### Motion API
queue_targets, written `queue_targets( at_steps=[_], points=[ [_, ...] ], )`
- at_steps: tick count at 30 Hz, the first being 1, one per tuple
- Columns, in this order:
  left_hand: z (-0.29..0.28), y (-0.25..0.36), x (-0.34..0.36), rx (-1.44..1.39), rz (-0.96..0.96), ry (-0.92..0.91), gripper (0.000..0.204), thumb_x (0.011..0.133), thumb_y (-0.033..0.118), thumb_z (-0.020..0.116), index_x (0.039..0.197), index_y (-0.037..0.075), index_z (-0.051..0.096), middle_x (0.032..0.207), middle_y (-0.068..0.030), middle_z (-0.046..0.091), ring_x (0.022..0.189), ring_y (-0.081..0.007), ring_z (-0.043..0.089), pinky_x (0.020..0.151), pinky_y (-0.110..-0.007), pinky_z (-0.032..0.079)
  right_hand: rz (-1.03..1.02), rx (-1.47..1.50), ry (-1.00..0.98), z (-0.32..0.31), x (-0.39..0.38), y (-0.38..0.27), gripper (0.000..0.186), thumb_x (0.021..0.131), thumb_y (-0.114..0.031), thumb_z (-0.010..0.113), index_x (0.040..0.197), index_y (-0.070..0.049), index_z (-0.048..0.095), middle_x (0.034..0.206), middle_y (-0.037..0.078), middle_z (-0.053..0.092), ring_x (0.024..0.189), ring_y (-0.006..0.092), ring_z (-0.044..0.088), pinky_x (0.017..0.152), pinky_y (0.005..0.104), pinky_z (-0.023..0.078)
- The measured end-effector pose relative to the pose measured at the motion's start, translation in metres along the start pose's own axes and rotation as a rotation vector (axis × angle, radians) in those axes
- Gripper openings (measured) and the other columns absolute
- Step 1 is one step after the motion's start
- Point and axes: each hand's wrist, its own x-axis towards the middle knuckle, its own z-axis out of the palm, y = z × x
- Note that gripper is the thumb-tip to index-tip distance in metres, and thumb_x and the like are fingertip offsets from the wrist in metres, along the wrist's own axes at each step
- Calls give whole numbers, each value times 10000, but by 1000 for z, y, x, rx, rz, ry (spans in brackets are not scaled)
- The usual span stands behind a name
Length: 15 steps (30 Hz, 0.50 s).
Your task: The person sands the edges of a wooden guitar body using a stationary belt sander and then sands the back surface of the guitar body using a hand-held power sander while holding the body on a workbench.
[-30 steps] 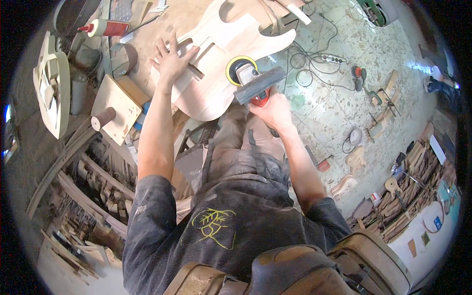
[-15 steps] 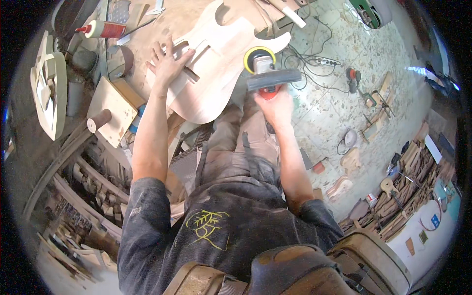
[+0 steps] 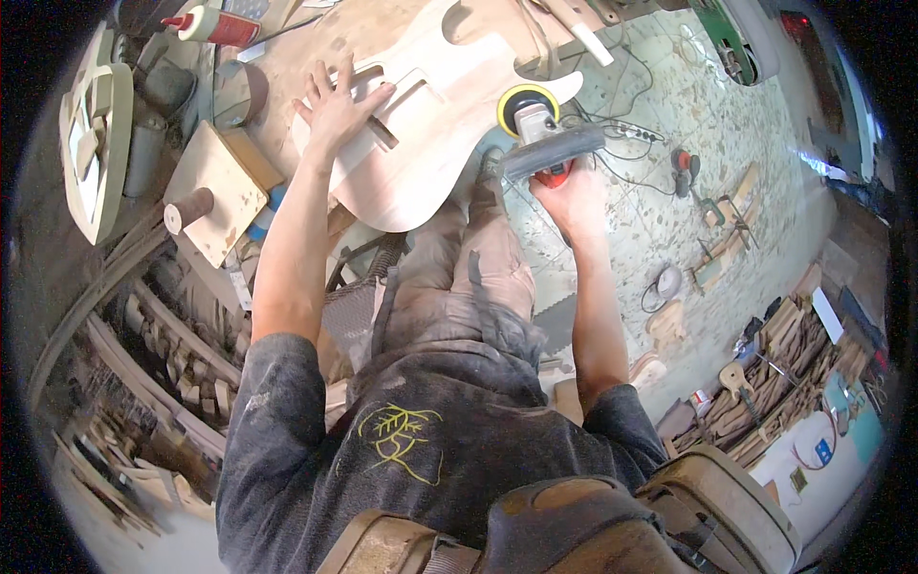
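Observation:
A pale wooden electric guitar body [image 3: 421,167] with routed cavities lies on the workbench, one curved edge toward me. My left hand [image 3: 337,113] rests on it beside the cavities, fingers spread, holding nothing. My right hand [image 3: 572,199] is wrapped round the red body of a power sander [image 3: 535,117] at the right side of the guitar body. The sander has a round, yellow-rimmed pad and a dark bar across it. Its pad is by the guitar body's inner curve near the pointed horn; I cannot tell whether they touch.
A red-and-white glue bottle [image 3: 218,26] lies at the bench's far left. Another guitar body [image 3: 96,143] stands at left, near a wooden block with a round spindle [image 3: 188,210]. Cables and a power strip [image 3: 636,132] lie on the floor at right. Wood strips [image 3: 765,368] are piled lower right.
My right hand and the sander have moved a little to the right, and the sander's dark bar is more tilted. My left hand keeps its place on the guitar body. The whole view has shifted slightly.

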Motion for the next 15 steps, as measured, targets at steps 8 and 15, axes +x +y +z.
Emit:
queue_targets(
  at_steps=[8, 15],
  points=[
    [4, -2, 0, -10, 7, 21, 1051, 728, 833, 564, 1555, 245, 289, 1594, -286, 124, 1488, -473, 23, 1114, -706, 5, -153, 8, -67, -11, 8, -5, 489, 711, -310, 756, 1059, -21, 568, 831, 245, 673, 805, 445, 662, 701, 516, 534],
    [4, 0, 1, 0, -9, 14, 1082, 704, 844, 573, 1558, 246, 285, 1597, -277, 131, 1492, -467, 29, 1118, -702, 13, -208, -81, -206, -15, 18, -12, 495, 706, -318, 754, 1069, -32, 573, 947, 223, 682, 882, 420, 663, 745, 485, 537]
  ],
)
